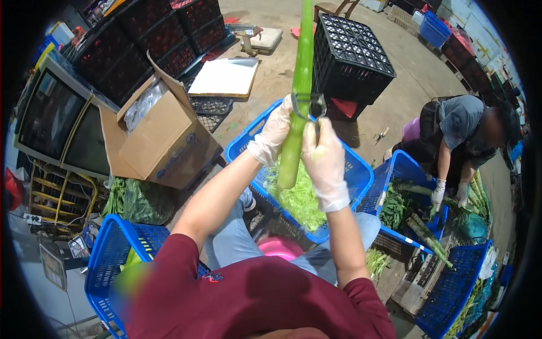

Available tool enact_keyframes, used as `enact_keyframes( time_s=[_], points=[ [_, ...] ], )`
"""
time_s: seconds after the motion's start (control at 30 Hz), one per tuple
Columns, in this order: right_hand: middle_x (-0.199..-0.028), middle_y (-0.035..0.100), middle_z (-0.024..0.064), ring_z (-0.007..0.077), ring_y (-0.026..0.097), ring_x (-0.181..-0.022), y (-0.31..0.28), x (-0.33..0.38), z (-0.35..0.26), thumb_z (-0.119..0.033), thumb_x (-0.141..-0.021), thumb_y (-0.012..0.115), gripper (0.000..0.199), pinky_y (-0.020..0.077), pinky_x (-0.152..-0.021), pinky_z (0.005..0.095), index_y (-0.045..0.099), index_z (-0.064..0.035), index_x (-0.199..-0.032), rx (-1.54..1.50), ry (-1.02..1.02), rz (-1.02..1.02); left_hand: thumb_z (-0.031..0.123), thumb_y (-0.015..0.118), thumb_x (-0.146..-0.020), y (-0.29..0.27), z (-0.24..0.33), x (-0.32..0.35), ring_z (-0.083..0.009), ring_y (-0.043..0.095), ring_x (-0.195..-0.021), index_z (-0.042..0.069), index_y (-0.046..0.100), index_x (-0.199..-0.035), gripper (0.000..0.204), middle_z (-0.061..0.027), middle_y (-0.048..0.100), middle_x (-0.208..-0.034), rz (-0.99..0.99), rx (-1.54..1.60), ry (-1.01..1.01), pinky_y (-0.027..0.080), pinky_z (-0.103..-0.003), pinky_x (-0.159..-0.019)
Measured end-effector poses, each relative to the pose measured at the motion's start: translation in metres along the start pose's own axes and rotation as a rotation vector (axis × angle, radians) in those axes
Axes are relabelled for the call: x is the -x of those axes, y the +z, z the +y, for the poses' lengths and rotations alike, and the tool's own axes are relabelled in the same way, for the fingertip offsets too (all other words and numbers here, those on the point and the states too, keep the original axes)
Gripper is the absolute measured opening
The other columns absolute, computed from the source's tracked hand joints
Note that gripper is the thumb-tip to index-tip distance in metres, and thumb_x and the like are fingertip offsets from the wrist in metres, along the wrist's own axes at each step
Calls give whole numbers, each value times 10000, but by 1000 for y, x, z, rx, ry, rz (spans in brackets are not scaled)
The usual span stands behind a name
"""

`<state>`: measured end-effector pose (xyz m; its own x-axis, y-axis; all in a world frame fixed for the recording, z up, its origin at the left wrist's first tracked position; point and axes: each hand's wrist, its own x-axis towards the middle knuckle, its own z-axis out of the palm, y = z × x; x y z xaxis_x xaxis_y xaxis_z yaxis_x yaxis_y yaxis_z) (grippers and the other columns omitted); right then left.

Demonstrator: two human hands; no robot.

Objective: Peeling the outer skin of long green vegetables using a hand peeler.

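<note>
A long, pale green peeled stem [289, 155], which looks like celtuce, stands tilted in front of me; its upper end runs out of view. My left hand [275, 133], in a thin clear glove, is closed around the stem's left side, its fingers partly hidden. My right hand [326, 155], gloved too, pinches a peeler [309, 105] that lies across the stem. Below both hands sits a blue plastic basket [361, 189] containing a heap of light green peelings [296, 198].
An open cardboard box [169, 150] stands left of the basket. Black crates [355, 51] are stacked ahead. At right, a co-worker [463, 124] bends over another blue basket [403, 169] with leafy stems. A blue basket [104, 265] is beside my left elbow, and a pink tub [280, 247] between my legs.
</note>
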<state>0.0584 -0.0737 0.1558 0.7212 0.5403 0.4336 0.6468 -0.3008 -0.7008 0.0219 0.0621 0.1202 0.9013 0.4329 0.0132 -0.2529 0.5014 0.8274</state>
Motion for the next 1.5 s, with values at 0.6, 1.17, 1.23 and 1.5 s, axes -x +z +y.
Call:
enact_keyframes(
  time_s=[0.6, 1.17, 1.23, 1.5],
  points=[
    [-859, 625, 233, 440, 614, -759, -8, 3, 3, -252, -956, 567, 236, 476, -638, 493, 546, -19, -994, 52, -22, 11, 551, 619, -888, -4, -3, 1, -91, 615, -817, 145, 601, -1112, 464, 10, 637, -924, -58, 120, -28, 555, -282, -726],
    [-918, 624, 98, 154, 591, -757, 21, 119, 22, -215, -901, 720, 407, 488, -660, 310, 455, -18, -1137, -539, 419, -108, 631, 498, -920, -13, 1, -11, -148, 594, -701, 109, 574, -1010, 535, -40, 623, -862, 3, 9, -7, 512, -278, -638],
    [-815, 554, 9, 72, 491, -603, 39, 120, 24, -182, -928, 683, 371, 388, -521, 212, 432, -62, -1172, -847, 486, -26, 661, 461, -915, -1, -3, -6, -115, 561, -618, 104, 549, -995, 570, -35, 597, -766, 101, -157, 123, 476, -257, -552],
    [-1108, 546, 55, 121, 537, -911, 49, 138, 39, -189, -928, 690, 524, 444, -773, 267, 368, -46, -1316, -1067, 414, -91, 714, 441, -882, 11, 0, 7, -103, 559, -690, 116, 530, -1033, 623, -27, 607, -823, -64, -160, 125, 473, -249, -634]
  ],
)
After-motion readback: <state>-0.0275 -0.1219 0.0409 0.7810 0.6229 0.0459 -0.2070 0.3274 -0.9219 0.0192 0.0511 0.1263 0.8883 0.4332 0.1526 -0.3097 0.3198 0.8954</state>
